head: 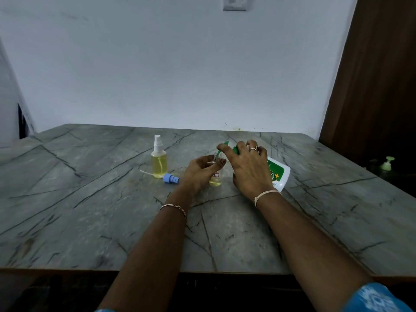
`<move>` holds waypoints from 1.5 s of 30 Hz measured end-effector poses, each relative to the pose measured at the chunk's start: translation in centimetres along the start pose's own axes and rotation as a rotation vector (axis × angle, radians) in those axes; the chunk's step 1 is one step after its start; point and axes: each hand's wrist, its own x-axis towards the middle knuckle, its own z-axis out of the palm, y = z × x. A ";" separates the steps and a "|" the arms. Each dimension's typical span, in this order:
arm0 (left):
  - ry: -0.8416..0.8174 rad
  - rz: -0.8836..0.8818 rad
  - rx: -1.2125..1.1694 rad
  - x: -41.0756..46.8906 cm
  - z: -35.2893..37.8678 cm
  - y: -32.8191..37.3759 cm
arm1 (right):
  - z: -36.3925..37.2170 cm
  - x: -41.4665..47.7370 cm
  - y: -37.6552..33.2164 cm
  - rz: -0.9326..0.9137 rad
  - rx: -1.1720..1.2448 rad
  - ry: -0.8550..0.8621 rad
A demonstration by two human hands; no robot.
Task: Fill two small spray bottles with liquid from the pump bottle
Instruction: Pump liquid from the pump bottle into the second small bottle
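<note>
Fingers (219,162) of left hand (199,172) are pinching open small spray bottle (216,180) upright on table (112,199). Right hand (249,170), at its 3 o'clock, is gripping tilted pump bottle (278,174), nozzle over neck. Filled spray bottle (159,163) is standing at 9 o'clock.

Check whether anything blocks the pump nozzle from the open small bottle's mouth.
Nothing visible. The pump bottle has its nozzle just over the small bottle at its uncapped neck. The blue cap lies on the table to the left. The left hand grips below the mouth.
</note>
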 end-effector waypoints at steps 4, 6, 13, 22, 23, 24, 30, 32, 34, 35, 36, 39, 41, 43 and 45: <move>0.006 0.000 -0.008 0.5 -0.1 -0.6 | 0.3 -0.2 0.4 -0.015 -0.021 0.024; 0.003 0.002 -0.007 0.5 -0.1 -0.7 | 0.4 -0.4 0.7 -0.022 -0.034 0.035; 0.018 0.038 0.067 0.3 0.0 -0.3 | 0.2 -0.1 0.4 -0.004 0.009 0.002; 0.027 0.082 0.112 0.3 -0.1 -0.6 | 0.3 -0.3 0.6 -0.024 0.004 0.006; 0.027 0.076 0.111 0.4 -0.1 -0.6 | 0.4 -0.4 0.8 -0.029 -0.005 0.011; 0.026 0.069 0.115 0.5 -0.1 -0.7 | 0.4 -0.4 0.8 -0.030 -0.010 0.014; 0.008 0.052 0.087 0.3 -0.1 -0.5 | 0.1 -0.3 0.5 -0.009 0.008 -0.006; -0.003 0.046 0.073 0.2 -0.2 -0.3 | 0.0 -0.1 0.3 -0.001 0.019 -0.009; -0.005 0.029 0.057 0.2 -0.3 -0.3 | 0.0 0.0 0.1 0.001 0.026 -0.006; -0.008 0.023 0.056 0.2 -0.3 -0.3 | 0.0 0.0 0.1 0.000 0.024 -0.003; -0.007 0.022 0.055 0.2 -0.3 -0.3 | 0.0 -0.1 0.1 0.000 0.017 -0.001; 0.005 0.026 0.052 0.2 -0.2 -0.4 | 0.0 -0.3 0.3 -0.008 -0.009 0.010; 0.007 0.058 0.094 0.1 -0.2 -0.4 | 0.1 -0.4 0.5 -0.021 -0.024 0.015; 0.010 0.099 0.146 0.0 -0.3 -0.4 | 0.2 -0.4 0.6 -0.028 -0.036 0.021; 0.009 0.134 0.194 -0.2 -0.4 -0.4 | 0.0 -0.5 0.7 -0.026 -0.028 0.008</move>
